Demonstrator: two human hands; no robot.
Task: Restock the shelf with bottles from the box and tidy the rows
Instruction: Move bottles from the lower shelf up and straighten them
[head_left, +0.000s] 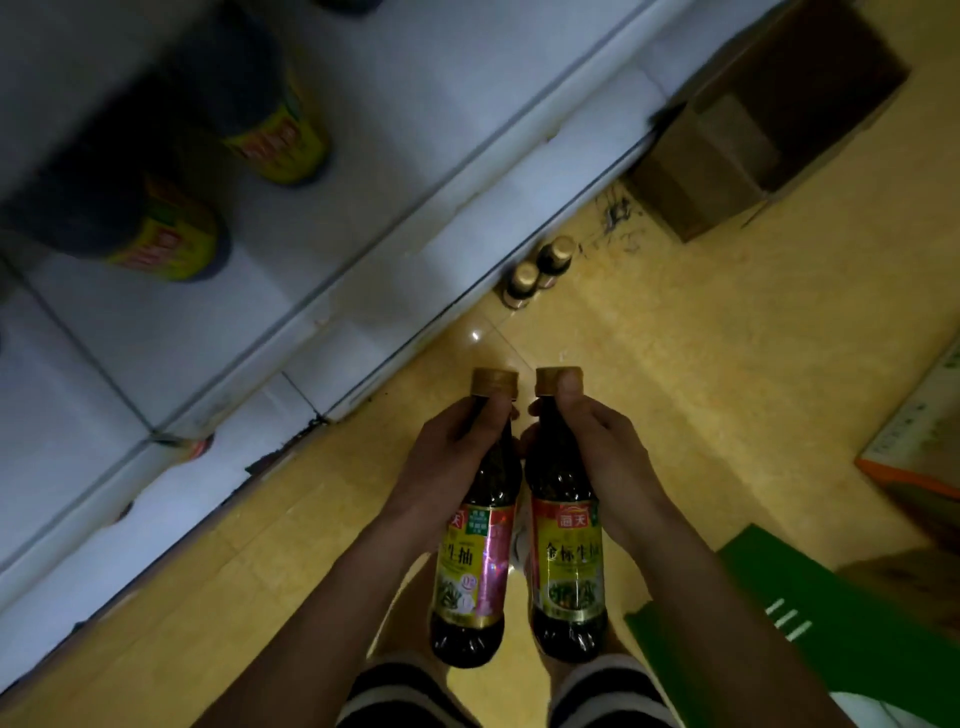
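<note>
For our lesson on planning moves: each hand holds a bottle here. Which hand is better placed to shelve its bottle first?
Probably the left hand. Its bottle is nearer the white shelf, which runs along the person's left; the right hand would have to reach across it.

Single head-worn view (wide-angle) looks almost straight down at the floor (727, 364), blurred shelf (395, 171) seemingly near, upper left.

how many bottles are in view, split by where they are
Held bottles: 2, the left bottle in the left hand and the right bottle in the right hand
Floor bottles: 2, gold caps, beside the shelf base
Large shelf bottles: 2, yellow labels
Total: 6; a dark shape cut off at the top edge is not counted
</note>
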